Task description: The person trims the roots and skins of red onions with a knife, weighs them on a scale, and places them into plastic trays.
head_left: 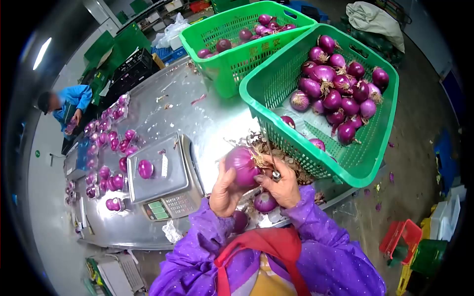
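Note:
A large purple onion [241, 166] is held in front of my chest, its dry roots turned to the right. My left hand [224, 191] wraps round its left side. In my right hand [282, 183] is a small knife [276, 174], its thin blade pointing up beside the roots; that thumb touches the onion. Just below my hands another onion [265, 202] rests on the metal table [207, 118]. Brown peelings [291, 160] lie beyond my right hand, against the green crate [256, 106] of onions.
A scale [160, 170] with one onion [145, 168] stands left of my hands. Packed onions [116, 143] lie farther left, near a person in blue [76, 96]. A second green crate [212, 66] with onions stands at the back.

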A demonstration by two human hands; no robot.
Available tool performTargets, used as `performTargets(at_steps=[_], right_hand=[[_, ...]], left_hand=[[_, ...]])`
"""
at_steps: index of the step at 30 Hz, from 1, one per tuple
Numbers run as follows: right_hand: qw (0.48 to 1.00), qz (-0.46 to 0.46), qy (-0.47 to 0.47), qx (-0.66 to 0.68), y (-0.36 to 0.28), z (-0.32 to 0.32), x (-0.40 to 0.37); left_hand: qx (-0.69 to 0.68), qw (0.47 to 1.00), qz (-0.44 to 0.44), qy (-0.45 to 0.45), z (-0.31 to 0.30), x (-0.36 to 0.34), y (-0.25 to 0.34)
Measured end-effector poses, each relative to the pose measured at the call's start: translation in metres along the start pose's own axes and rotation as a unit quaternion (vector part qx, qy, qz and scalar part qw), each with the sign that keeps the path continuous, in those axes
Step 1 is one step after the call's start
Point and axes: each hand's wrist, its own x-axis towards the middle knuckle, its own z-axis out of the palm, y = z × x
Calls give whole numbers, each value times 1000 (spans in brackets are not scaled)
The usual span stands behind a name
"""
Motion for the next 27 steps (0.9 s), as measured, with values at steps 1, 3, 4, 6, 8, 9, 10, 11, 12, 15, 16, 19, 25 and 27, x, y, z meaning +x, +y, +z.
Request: performTargets(at_steps=[1,3,4,6,8,9,10,11,12,15,16,19,25,27], right_hand=[[1000,16,-13,-9,1,3,-4],[999,50,12,11,3,10,-9],[998,62,12,18,2,10,-10],[996,86,14,32,-1,9,-12],[992,123,36,17,-2,3,-13],[989,141,47,10,-3,0,-14],[992,86,91,-25,-4,-3,-16],[989,31,133,-59,-5,-6,-17],[985,-11,113,-132,-3,-13,-23],[965,-53,19,-256,0,-16,-45],[961,-43,6,-273,2,-16,-46],[951,-30,-14,-308,1,-14,-43],[940,-22,-18,-341,-1,-13,-35],[941,-26,-11,-339,-1,-11,-34]], left_hand=[[15,1000,-12,2,-7,-3,1],[-2,998,-68,-17,-23,-5,0],[2,997,-73,-16,-25,-7,-1],[8,996,-83,-16,-25,-10,-4],[17,998,-63,-2,-20,-11,-12],[21,998,-51,4,-18,-10,-16],[8,998,-70,-6,-13,-11,-16],[0,997,-71,-6,-16,-9,-18],[-9,997,-71,-5,-20,-7,-23],[9,998,-51,30,-24,-6,-31],[13,998,-49,30,-27,-5,-34],[50,997,-41,33,-18,-7,-34],[73,996,40,23,2,-12,-32],[71,995,61,35,9,-14,-30]])
